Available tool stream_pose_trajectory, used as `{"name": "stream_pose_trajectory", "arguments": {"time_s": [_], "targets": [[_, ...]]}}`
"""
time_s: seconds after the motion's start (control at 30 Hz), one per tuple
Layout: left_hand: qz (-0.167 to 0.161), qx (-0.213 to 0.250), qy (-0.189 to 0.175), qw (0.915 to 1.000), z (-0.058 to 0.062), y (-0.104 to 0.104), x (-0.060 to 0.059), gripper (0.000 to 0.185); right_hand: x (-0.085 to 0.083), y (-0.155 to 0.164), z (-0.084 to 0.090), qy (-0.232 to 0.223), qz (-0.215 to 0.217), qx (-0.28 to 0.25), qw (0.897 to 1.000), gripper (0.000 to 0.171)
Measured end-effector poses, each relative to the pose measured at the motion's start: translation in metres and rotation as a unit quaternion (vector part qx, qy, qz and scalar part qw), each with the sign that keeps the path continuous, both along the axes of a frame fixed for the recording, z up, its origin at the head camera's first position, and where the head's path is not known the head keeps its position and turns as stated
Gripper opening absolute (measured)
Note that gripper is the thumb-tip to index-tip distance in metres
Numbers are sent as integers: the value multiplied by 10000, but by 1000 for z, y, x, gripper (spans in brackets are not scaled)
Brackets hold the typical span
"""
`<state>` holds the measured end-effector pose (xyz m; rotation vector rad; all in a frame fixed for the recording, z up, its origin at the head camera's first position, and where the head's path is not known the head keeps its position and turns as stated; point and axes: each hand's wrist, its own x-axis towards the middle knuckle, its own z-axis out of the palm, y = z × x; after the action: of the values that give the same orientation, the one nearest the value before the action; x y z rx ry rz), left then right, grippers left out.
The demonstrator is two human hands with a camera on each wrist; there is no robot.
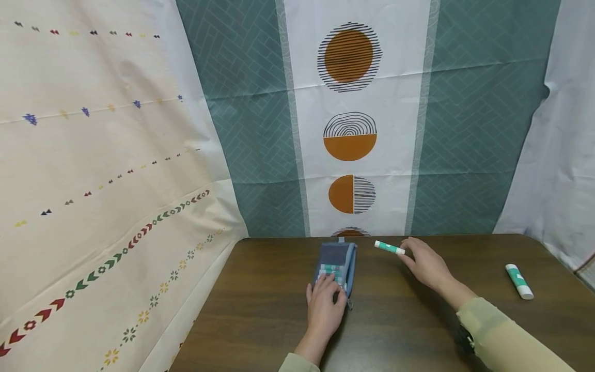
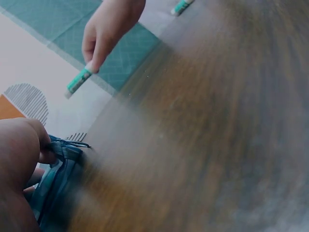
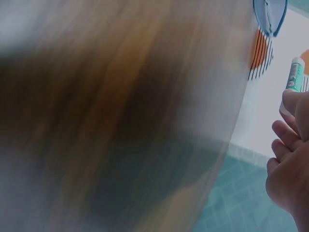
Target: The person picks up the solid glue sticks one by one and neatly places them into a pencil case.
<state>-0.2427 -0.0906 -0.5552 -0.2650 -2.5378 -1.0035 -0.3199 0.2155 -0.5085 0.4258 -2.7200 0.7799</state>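
My right hand point(image 1: 428, 266) pinches one end of a slim green-and-white glue stick point(image 1: 388, 247) between thumb and fingers, raised over the back of the table. Its printed side and white end also show in the right wrist view. Left of it lies a blue zip pouch point(image 1: 335, 253) with a see-through mesh front and several similar sticks point(image 1: 331, 269) inside. My left hand point(image 1: 325, 305) holds the pouch at its near end, fingers over the mesh and thumb at the zipped right edge. The left wrist view shows the pouch's edge point(image 2: 58, 169) between thumb and fingers.
A thicker green-and-white glue stick point(image 1: 519, 282) lies on the brown wooden table point(image 1: 260, 299) at the right. Patterned cloths point(image 1: 255, 129) hang behind the table's back edge and along its left side. The pouch's zip pull point(image 1: 350, 305) sticks out at its near right corner.
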Motion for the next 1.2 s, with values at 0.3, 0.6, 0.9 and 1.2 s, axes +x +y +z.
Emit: {"name": "stream_pose_trajectory", "arguments": {"time_s": [0.3, 0.6, 0.9, 1.2], "targets": [[35, 14, -39, 10000, 0, 1, -1, 25, -7, -25, -3, 37, 98, -24, 9999, 12], [39, 6, -142, 9999, 0, 1, -2, 24, -11, -43, -13, -224, 84, 82, 9997, 16], [35, 6, -178, 9998, 1, 1, -1, 24, -15, -58, -19, -234, 199, 231, 9993, 15], [23, -38, -165, 9999, 1, 1, -2, 24, -20, -73, -22, -248, 325, 323, 9986, 16]]}}
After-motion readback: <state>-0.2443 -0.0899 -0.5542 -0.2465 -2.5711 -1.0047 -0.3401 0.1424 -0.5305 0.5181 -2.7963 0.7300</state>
